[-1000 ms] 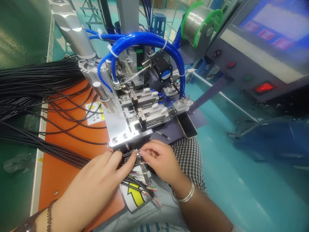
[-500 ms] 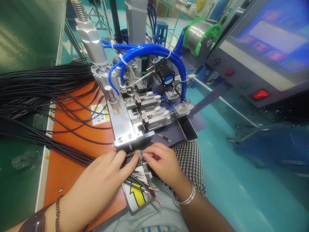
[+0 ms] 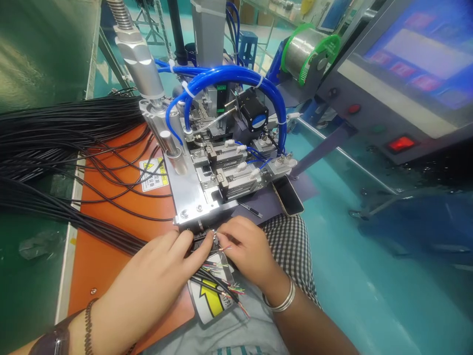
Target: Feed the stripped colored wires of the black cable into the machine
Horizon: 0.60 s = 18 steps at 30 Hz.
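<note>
Both hands meet at the small dark fixture [image 3: 201, 242] on the machine's near edge. My left hand [image 3: 162, 261] lies over its left side, fingers bent and thumb stretched toward the right fingertips. A black cable [image 3: 198, 239] runs between that thumb and forefinger. My right hand [image 3: 246, 249] pinches at a small silver-coloured part [image 3: 215, 235], mostly hidden by the fingertips. Fine coloured wires [image 3: 226, 248] stick out just below the right fingers. Below the left thumb, several black cables [image 3: 219, 285] end in stripped, coloured wires over a label with a yellow arrow [image 3: 210, 298].
The machine [image 3: 229, 162] with blue air hoses [image 3: 229, 74] stands directly ahead. Bundled black cables [image 3: 55, 128] cover the left of the orange plate [image 3: 155, 325]. A phone [image 3: 288, 196] and a slim tool [image 3: 250, 210] lie right. A solder spool [image 3: 305, 52] and control screen [image 3: 421, 54] stand beyond.
My right hand has shifted slightly left and its fingers have closed in nearer the left thumb. My left hand has stayed almost still.
</note>
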Each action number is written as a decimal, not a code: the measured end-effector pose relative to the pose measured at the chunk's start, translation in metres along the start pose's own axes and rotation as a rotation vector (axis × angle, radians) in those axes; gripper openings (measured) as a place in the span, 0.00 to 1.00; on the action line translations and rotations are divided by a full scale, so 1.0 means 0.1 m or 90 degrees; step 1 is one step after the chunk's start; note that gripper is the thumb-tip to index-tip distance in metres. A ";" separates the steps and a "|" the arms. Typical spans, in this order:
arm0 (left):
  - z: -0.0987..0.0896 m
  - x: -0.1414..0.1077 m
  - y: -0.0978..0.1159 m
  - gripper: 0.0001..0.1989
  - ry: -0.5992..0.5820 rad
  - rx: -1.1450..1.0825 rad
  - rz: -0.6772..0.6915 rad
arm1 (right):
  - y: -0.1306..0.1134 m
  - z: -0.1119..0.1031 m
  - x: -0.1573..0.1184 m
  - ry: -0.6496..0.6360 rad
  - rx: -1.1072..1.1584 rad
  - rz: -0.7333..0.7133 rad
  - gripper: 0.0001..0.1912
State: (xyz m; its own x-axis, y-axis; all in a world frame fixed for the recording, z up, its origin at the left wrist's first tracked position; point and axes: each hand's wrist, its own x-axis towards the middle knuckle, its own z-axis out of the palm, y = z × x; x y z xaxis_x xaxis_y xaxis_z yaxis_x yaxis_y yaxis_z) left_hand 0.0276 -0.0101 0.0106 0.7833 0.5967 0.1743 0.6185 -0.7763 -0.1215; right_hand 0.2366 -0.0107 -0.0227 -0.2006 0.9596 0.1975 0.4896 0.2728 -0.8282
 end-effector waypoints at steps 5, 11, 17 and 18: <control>-0.02 0.00 0.00 0.32 -0.006 0.013 0.005 | -0.03 0.00 0.03 -0.012 0.124 0.155 0.03; -0.02 -0.01 0.01 0.34 -0.015 0.027 0.007 | -0.01 0.00 0.12 -0.101 0.241 0.233 0.09; -0.03 0.01 0.05 0.37 -0.048 -0.008 -0.025 | 0.09 0.12 0.11 -0.119 0.398 0.266 0.10; -0.04 0.01 0.06 0.37 -0.050 -0.013 -0.034 | 0.11 0.15 0.10 -0.113 0.446 0.283 0.10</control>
State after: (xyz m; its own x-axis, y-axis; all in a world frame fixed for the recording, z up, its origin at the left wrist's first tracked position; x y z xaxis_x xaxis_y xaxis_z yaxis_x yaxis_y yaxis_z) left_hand 0.0319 -0.0147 0.0139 0.7522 0.6507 0.1032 0.6587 -0.7464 -0.0947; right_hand 0.2274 0.0007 -0.0377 -0.2720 0.9264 -0.2605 -0.0721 -0.2895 -0.9545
